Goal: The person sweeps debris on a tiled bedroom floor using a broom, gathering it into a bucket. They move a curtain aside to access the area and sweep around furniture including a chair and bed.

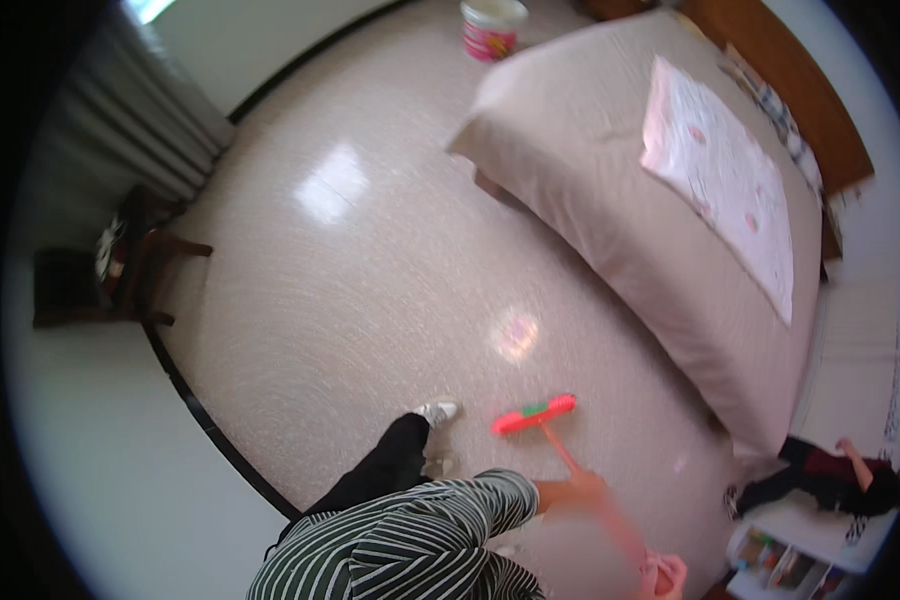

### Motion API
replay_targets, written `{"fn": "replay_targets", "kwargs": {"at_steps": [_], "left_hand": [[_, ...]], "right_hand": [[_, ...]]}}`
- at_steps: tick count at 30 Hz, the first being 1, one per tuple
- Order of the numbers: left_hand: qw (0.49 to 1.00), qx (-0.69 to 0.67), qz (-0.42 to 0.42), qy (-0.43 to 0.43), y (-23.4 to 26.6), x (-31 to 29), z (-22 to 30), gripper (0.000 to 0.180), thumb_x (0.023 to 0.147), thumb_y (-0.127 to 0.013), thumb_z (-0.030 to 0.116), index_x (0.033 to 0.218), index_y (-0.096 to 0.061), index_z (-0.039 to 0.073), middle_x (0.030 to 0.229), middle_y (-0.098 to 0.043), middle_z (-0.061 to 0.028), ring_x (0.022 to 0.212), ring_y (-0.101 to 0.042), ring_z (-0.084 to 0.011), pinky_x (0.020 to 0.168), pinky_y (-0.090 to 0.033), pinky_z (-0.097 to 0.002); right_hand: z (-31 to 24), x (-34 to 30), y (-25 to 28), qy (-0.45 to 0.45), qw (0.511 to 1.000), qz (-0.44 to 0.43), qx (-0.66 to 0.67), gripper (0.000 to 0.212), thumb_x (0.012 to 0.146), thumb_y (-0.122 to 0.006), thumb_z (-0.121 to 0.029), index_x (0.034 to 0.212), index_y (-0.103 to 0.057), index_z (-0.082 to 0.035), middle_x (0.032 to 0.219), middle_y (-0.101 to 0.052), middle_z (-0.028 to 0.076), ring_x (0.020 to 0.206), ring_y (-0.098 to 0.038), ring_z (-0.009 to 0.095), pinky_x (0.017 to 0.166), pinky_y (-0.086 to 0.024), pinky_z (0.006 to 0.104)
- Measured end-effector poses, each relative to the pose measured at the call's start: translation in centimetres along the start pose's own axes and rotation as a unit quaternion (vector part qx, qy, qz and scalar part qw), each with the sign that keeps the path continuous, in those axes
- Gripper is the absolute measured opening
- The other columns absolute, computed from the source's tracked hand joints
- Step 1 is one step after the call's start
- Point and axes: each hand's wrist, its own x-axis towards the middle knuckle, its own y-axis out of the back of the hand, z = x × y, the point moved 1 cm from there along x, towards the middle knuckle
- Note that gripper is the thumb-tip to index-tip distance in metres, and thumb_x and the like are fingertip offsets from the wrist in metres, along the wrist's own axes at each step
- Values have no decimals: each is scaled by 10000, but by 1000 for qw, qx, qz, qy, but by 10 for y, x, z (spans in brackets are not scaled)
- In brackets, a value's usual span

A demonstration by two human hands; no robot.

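Observation:
A broom with a bright red-pink head (534,415) and a green strip on top stands against the floor. Its pink handle (562,447) slants from the head down to the right and blurs farther along. My left hand (580,491), below a striped sleeve, is closed round the handle partway up, its fingers smeared by motion. Farther along, near the lower edge, my right hand (662,577) appears curled at the handle's upper end. My white shoe (437,412) is to the left of the broom head.
A bed (600,190) with a beige cover and a pale pink mat (725,185) fills the right. A white-and-pink bucket (492,30) stands beyond it. At left are a dark wooden chair (155,262) and a curtain (160,110). Another person (835,475) is at lower right, beside white shelves (780,565).

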Motion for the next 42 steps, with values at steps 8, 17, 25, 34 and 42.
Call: {"fn": "replay_targets", "kwargs": {"at_steps": [8,17,25,34,42], "left_hand": [[978,133,159,24,51,-122,-84,86,638,-578,161,621,-587,77,656,-568,-80,636,-561,-237,559,-420,-365],[907,337,130,218,159,-363,-225,99,682,-537,213,615,-593,168,625,-574,-9,621,-558,-162,684,-329,-368],[871,168,365,284,288,-589,-381,129,737,-444,146,814,-526,85,816,-556,-104,762,-544,-265,667,-400,-431],[774,-19,352,525,342,-793,-511,311,658,-591,219,914,-526,55,932,-526,-165,865,-507,-328,729,-418,-405],[609,-313,269,677,359,-852,-517,363,701,-575,321,989,-537,105,1013,-530,-130,945,-499,-278,767,-417,-369]], "right_hand": [[-121,-39,-26,415,828,-90,-366,361,721,-573,-287,892,-512,26,885,-539,198,801,-524,310,775,-396,418],[-64,-45,-299,228,760,-553,-255,464,741,-493,-434,925,-530,-9,819,-577,184,781,-553,331,654,-439,440],[-255,-43,-567,116,795,-572,-166,305,741,-541,-297,920,-526,-50,643,-544,86,547,-533,175,514,-434,301],[-423,69,-808,204,767,-566,-224,346,804,-410,-354,841,-539,-35,576,-516,58,469,-511,160,453,-424,305],[-666,124,-1093,284,741,-562,-233,476,821,-294,-376,714,-546,13,565,-544,143,544,-569,253,509,-445,369]]}}
